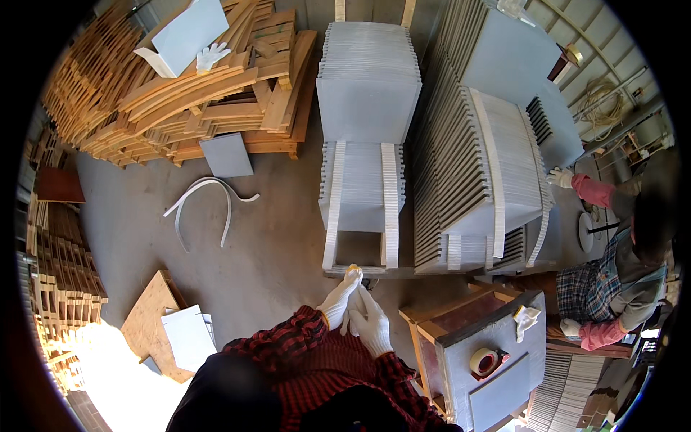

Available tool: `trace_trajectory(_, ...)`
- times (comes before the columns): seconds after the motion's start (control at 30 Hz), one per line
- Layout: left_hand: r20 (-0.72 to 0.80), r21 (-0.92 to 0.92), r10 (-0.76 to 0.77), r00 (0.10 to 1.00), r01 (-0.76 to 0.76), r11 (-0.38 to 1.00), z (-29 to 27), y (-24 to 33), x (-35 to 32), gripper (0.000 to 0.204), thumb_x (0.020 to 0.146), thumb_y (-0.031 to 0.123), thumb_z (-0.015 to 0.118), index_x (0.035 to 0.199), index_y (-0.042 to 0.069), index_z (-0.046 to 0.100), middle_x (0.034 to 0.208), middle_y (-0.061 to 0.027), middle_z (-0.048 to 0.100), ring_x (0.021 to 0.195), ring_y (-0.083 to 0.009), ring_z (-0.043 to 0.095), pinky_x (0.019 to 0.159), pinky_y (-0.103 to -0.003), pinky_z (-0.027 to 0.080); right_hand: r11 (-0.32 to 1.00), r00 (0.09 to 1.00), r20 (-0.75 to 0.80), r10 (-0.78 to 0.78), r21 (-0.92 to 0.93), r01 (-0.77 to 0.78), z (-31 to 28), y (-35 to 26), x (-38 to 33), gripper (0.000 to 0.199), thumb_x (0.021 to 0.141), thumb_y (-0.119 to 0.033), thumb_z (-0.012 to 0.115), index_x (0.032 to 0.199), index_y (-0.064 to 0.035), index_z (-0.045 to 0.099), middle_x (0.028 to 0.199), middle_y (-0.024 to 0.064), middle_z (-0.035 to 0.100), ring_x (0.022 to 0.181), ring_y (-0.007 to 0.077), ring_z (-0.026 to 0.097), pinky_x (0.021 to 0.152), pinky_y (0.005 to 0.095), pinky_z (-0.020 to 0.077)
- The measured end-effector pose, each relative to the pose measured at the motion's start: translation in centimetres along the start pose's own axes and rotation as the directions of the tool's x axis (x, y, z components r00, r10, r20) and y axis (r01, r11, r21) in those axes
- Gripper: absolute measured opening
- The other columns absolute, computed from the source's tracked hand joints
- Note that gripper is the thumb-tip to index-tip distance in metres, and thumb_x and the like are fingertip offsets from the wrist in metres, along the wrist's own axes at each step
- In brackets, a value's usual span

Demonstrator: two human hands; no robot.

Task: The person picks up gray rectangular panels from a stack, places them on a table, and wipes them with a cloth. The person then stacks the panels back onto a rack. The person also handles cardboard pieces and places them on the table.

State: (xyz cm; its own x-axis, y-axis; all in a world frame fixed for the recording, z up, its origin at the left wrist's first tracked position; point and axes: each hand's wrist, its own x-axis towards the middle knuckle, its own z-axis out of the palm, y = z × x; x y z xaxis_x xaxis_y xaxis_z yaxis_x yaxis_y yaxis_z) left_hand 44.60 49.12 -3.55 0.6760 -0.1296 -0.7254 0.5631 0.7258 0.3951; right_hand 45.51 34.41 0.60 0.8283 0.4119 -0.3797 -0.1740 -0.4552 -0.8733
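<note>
Left hand: pressed against the right; any pinch, I can't tell.
Right hand: likewise.
White gloves: worn on both hands.
Tape roll: near the table's left edge.

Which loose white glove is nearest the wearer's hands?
The crumpled glove on the grey-topped table at right, which also holds a tape roll. The other glove lies farther off, on the wood pile at upper left, beside the pale box.

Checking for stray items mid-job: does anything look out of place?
Yes: curled white strips lie loose on the floor, left of the stacked panels, and a lone grey panel sits askew by the wood pile. Both look stray compared with such orderly stacking.
</note>
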Motion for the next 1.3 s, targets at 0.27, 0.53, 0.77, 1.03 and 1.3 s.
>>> trace_trajectory(0.27,-0.088,0.328,0.121,0.989,-0.086,0.941,-1.4,7.2,4.9,0.045,0.105,0.037,0.055,0.140,0.009,0.051,0.111,0.0020,0.061,0.098,-0.0076,0.060,0.080,-0.023,0.049,0.973,0.997,0.007,0.073,0.219,-0.073,-2.1,0.3,12.5,0.061,0.090,-0.022,0.069,0.145,-0.0032,0.052,0.132,0.0199,0.065,0.120,0.0273,0.063,0.101,0.0359,0.0495)
trace_trajectory(0.53,-0.137,0.406,0.244,0.960,-0.170,0.898,3.1,12.2,5.0,0.058,0.100,0.039,0.062,0.147,0.008,0.048,0.125,0.0022,0.058,0.110,-0.0087,0.056,0.095,-0.029,0.045,0.965,0.978,-0.122,0.168,0.222,-0.138,-2.5,-1.6,25.0,0.055,0.087,-0.031,0.065,0.140,-0.0162,0.058,0.115,0.0217,0.069,0.107,0.0383,0.067,0.091,0.0426,0.0523)
trace_trajectory(0.77,-0.091,0.576,0.167,0.982,-0.085,0.813,1.4,12.8,4.7,0.066,0.103,0.035,0.057,0.154,-0.001,0.036,0.151,-0.0121,0.046,0.136,-0.0214,0.046,0.112,-0.035,0.038,0.912,0.960,-0.122,0.253,0.360,-0.195,1.0,-5.3,34.0,0.043,0.094,-0.045,0.059,0.124,-0.0145,0.063,0.131,0.0197,0.058,0.110,0.0378,0.064,0.096,0.0390,0.0504)
trace_trajectory(1.03,-0.037,0.819,0.106,0.994,-0.031,0.573,1.1,18.7,4.9,0.056,0.105,0.027,0.056,0.152,0.000,0.041,0.150,-0.0099,0.048,0.137,-0.0211,0.047,0.114,-0.033,0.038,0.896,0.920,-0.271,0.284,0.416,-0.154,3.4,3.0,28.2,0.073,0.090,-0.044,0.062,0.147,-0.0019,0.048,0.143,0.0246,0.056,0.132,0.0401,0.054,0.111,0.0406,0.0423)
trace_trajectory(1.3,0.378,0.860,0.021,0.926,-0.360,0.362,13.6,15.0,10.9,0.049,0.103,0.023,0.060,0.147,0.004,0.050,0.141,-0.0046,0.055,0.130,-0.0156,0.051,0.110,-0.031,0.040,0.633,0.643,-0.467,0.607,0.774,-0.035,-7.6,14.5,12.1,0.053,0.097,-0.030,0.065,0.137,0.0040,0.058,0.132,0.0178,0.066,0.124,0.0248,0.061,0.105,0.0324,0.0447)
